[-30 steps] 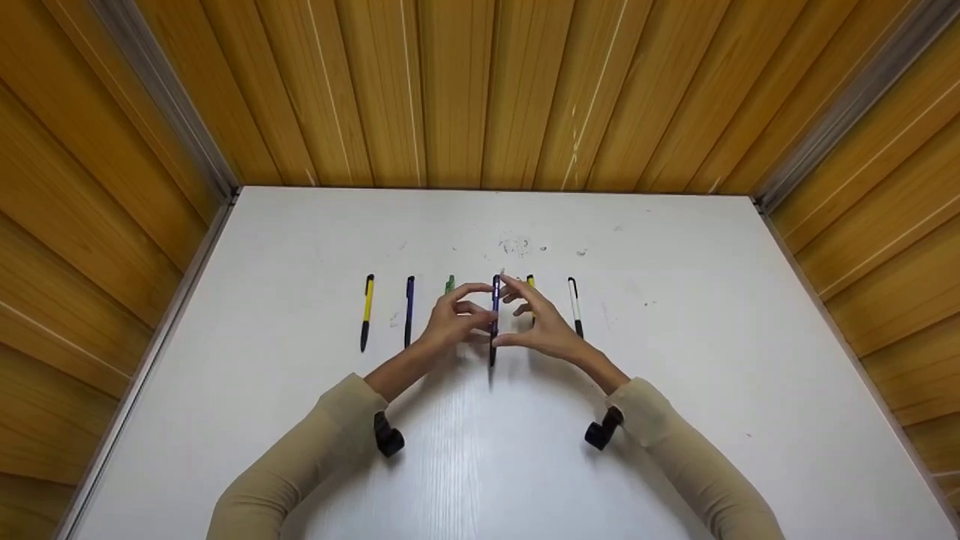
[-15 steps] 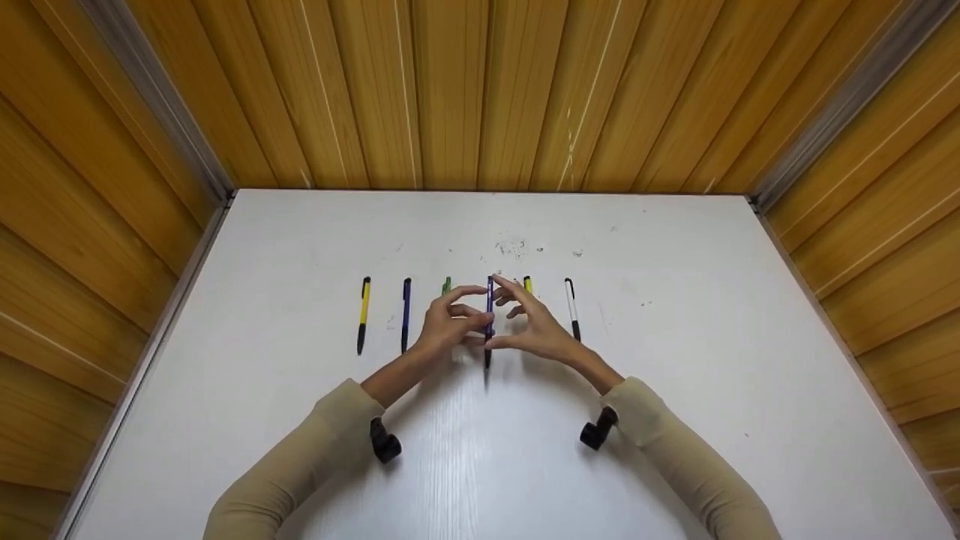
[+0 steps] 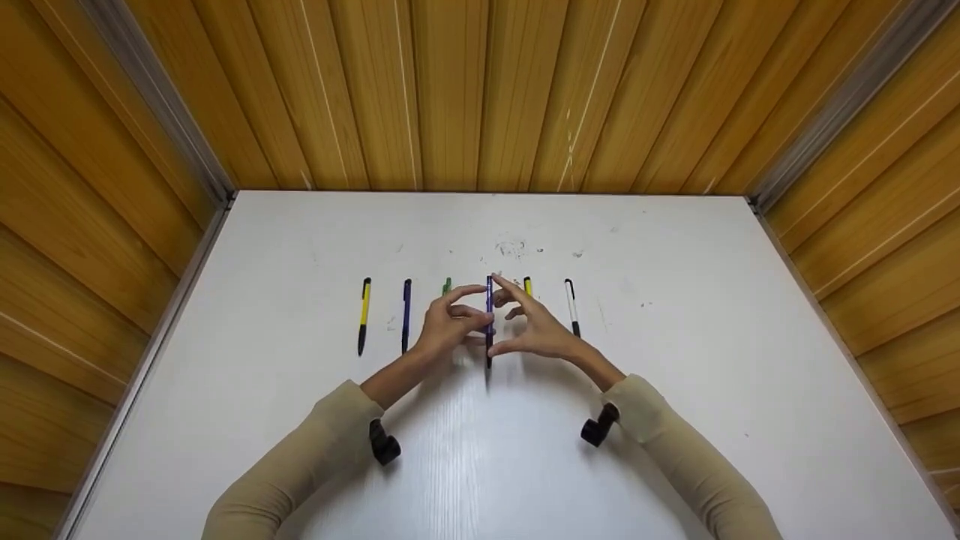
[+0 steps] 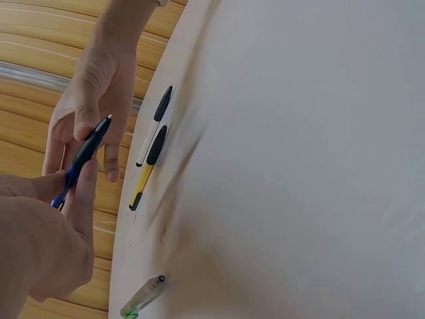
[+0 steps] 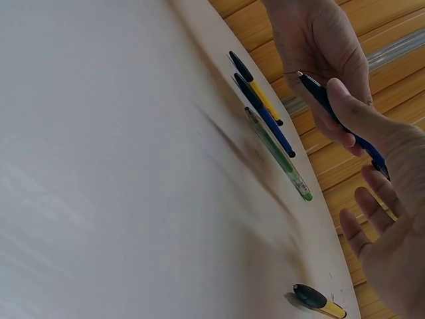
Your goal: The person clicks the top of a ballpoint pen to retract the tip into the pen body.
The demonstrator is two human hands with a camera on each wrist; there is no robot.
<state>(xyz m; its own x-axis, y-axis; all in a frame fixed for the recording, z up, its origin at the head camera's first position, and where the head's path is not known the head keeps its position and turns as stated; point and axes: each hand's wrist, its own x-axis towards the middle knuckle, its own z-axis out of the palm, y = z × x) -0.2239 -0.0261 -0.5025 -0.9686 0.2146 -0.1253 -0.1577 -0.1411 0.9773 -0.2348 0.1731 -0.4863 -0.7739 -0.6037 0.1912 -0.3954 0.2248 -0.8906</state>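
The left hand (image 3: 446, 324) pinches the blue pen (image 3: 489, 300) at its three o'clock, axis twelve-to-six (tip at six), while the spread right hand (image 3: 544, 328) touches it.

Free tabletop (image 3: 450, 465) between sleeves (image 3: 292, 454), raised blue pen (image 3: 490, 296) blocking the gap between fingers (image 3: 466, 289)

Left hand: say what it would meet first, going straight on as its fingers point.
Beyond the slim blue-and-black pen it pinches, the left hand would likely meet the bare right hand first, though depth is hard to judge.
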